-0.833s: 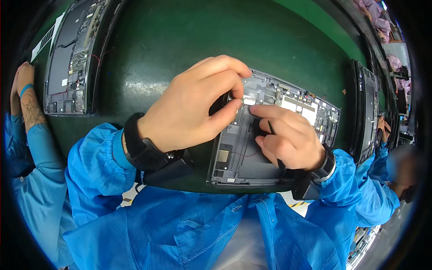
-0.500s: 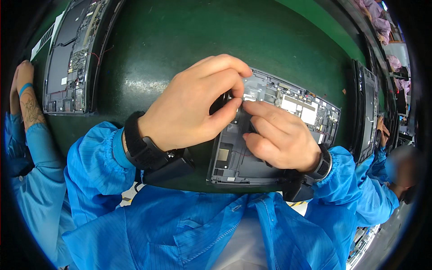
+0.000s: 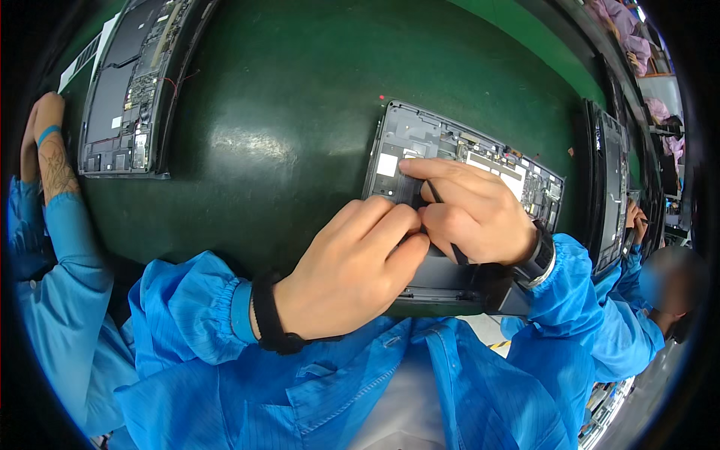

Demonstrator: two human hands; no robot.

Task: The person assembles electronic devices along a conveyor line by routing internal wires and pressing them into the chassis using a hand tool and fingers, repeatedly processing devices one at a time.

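Biggest thing here is the glossy dark green worktop point(image 3: 300, 112), which fills most of the view. Next down in size, lying flat on it just right of centre, is the opened dark grey tablet shell with its circuit boards showing point(image 3: 450, 150), back cover off and insides up, probably so the parts can be reached from above. Two more opened grey devices lie around it: one at about 10 o'clock point(image 3: 135, 82) and one running along the edge at 3 o'clock point(image 3: 611, 180). The left hand point(image 3: 352, 274) sits at about 6 o'clock of the shell, fingers curled and resting on its near edge, looks like it's there to pin the shell so it doesn't slide. That grip is loose and I can't tell if it holds anything. The right hand point(image 3: 472, 214) is over the middle of the shell, its grip narrow around a thin black stick-like tool point(image 3: 455, 252), index fingertip pressed down on the dark inner panel. Another person's forearm in a blue sleeve point(image 3: 56, 210) rests at 9 o'clock.
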